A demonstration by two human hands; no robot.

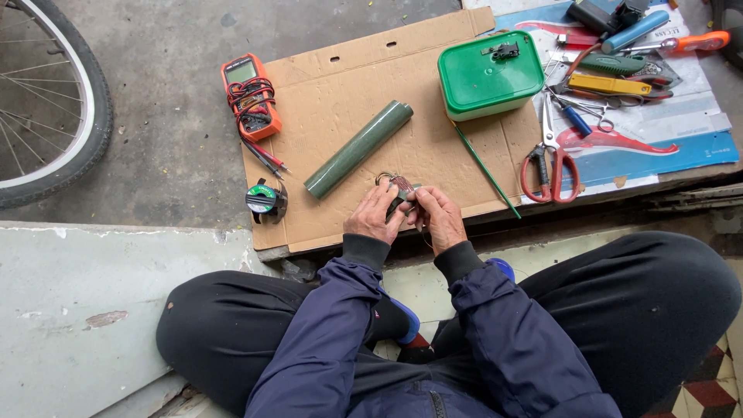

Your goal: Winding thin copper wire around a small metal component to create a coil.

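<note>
A bicycle wheel (pixel 46 101) is seen far left, then an orange multimeter (pixel 249 94) and a green roll (pixel 357 149) on cardboard (pixel 340 77). At centre, a small wired part (pixel 402 190) is clamped between the left hand (pixel 374 214) and right hand (pixel 440 219). Red-handled scissors (pixel 551 166) are seen right.

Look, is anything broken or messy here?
Nothing looks broken. The tools at top right lie in a loose heap on the printed sheet, and the red-handled scissors lie open. Both hands hold a small part.
</note>
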